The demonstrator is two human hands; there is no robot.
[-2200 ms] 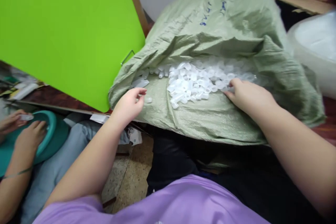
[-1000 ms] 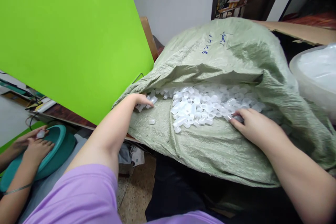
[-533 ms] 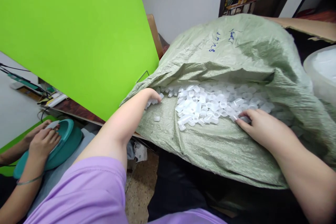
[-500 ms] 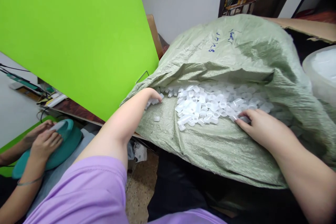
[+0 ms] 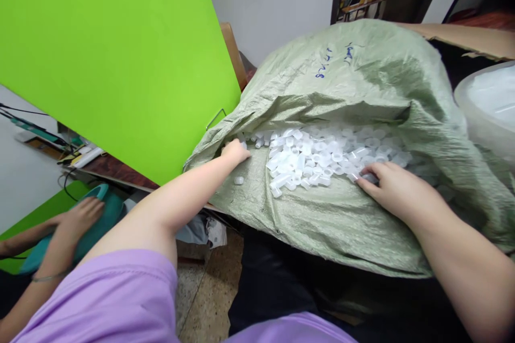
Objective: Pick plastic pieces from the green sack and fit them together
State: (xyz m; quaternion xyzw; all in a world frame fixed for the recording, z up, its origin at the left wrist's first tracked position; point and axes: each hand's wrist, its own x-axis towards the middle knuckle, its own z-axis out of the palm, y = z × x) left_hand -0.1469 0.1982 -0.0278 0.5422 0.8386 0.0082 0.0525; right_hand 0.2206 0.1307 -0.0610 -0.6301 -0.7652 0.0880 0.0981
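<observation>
A large green woven sack (image 5: 346, 80) lies open in front of me, its mouth spilling a heap of small translucent white plastic caps (image 5: 322, 153). My left hand (image 5: 235, 151) reaches into the left corner of the opening, fingers curled on caps there that I cannot make out. One loose cap (image 5: 238, 180) lies just below it on the sack. My right hand (image 5: 392, 187) rests on the sack at the right edge of the heap, fingertips closed on a cap.
A bright green board (image 5: 112, 53) stands at the left. Another person's hand (image 5: 78, 217) lies on a teal basin (image 5: 102, 214) at the lower left. A clear plastic tub (image 5: 488, 107) sits at the right edge. Speckled floor (image 5: 205, 289) shows below.
My left hand reached up into the sack's left corner and now draws slightly back. My right hand stays at the heap's right edge. The other person's hand shifted over the teal basin.
</observation>
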